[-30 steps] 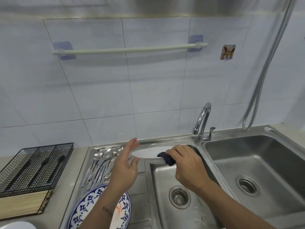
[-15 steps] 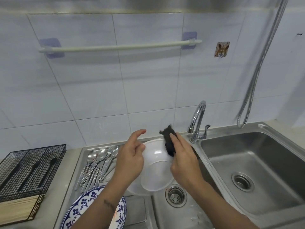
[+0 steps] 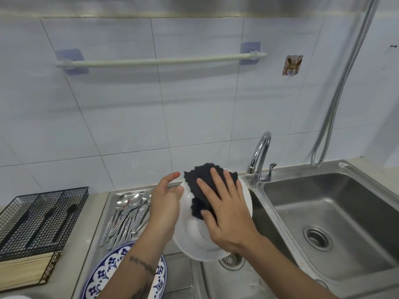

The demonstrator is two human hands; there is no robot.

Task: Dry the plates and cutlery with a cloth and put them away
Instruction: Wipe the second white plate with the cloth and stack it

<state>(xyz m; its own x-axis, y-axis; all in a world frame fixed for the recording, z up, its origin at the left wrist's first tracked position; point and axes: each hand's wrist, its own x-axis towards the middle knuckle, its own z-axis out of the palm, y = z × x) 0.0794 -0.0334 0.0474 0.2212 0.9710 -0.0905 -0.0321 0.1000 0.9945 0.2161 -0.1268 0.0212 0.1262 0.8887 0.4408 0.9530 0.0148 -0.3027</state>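
Observation:
My left hand [image 3: 165, 209] grips the left rim of a white plate [image 3: 194, 238], which is tilted up toward me above the small sink basin. A dark cloth [image 3: 199, 182] lies spread on the plate's upper face. My right hand [image 3: 224, 209] presses flat on the cloth with its fingers straight and splayed. Several spoons and other cutlery [image 3: 127, 214] lie in a loose pile on the steel drainboard to the left. A blue-and-white patterned plate [image 3: 108, 270] lies flat at the bottom left, partly under my left forearm.
A black wire cutlery basket [image 3: 41, 216] with dark utensils sits on the counter at the left, above a bundle of chopsticks [image 3: 23, 270]. The large sink basin [image 3: 336, 219] is at the right, the tap [image 3: 260, 158] behind. A rail [image 3: 159, 60] hangs on the tiled wall.
The plate went from lying flat to tilted up facing me. My right hand opened out from pinching the bunched cloth at the rim to pressing it spread flat on the plate's face.

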